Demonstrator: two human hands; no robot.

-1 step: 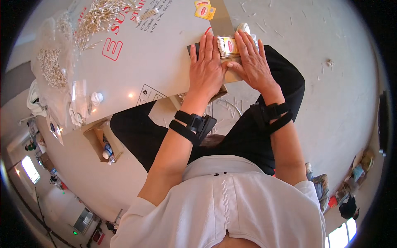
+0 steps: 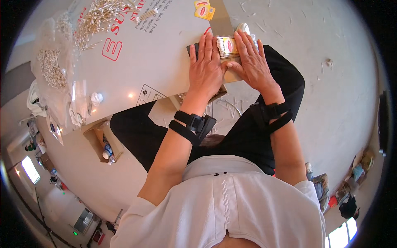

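A small clear pack of cotton swabs (image 2: 228, 47) with a yellow and red label lies near the right edge of the table, white tips toward the left. My left hand (image 2: 205, 66) rests flat at its left end, fingers stretched out. Over its right end lies my right hand (image 2: 255, 66), also flat with fingers extended. Both thumbs come close together just below the pack. Some of the pack's right part is hidden under my right fingers. Beneath the pack and hands is a brown board-like surface (image 2: 233, 75).
A pile of loose cotton swabs (image 2: 101, 16) lies on the printed tabletop (image 2: 165, 62). Left of it is a clear plastic bag (image 2: 51, 68) of swabs. Yellow label cards (image 2: 204, 11) sit at the far edge. Open cardboard box (image 2: 101, 140) stands below; stray swabs litter the floor (image 2: 331, 103).
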